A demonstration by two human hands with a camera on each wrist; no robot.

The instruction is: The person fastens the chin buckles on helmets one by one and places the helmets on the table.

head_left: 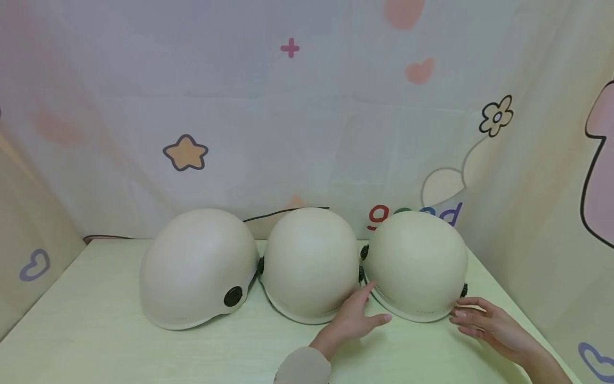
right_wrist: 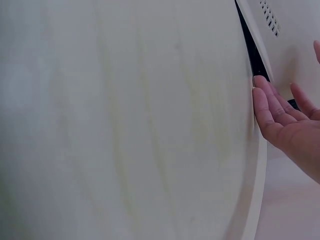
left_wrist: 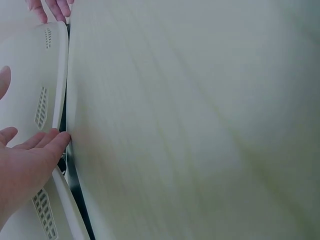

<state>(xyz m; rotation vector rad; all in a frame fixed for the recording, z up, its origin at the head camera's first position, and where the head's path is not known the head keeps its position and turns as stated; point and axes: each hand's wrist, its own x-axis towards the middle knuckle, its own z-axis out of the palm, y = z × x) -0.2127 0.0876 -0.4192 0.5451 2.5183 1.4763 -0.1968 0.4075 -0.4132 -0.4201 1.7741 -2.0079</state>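
Note:
Three cream helmets stand in a row, dome up: the left one, the middle one and the right one. My left hand, fingers extended and thumb apart, is at the lower gap between the middle and right helmets. At the right helmet's lower right edge is my right hand, its fingers slightly bent, beside a black side fitting. In the left wrist view the left hand lies by the helmet rims; the right wrist view has the right hand palm up by a rim.
The pale green tabletop extends in front of the helmets and to their left. Behind it hangs a patterned cloth with a star, hearts and a flower, which also covers both sides.

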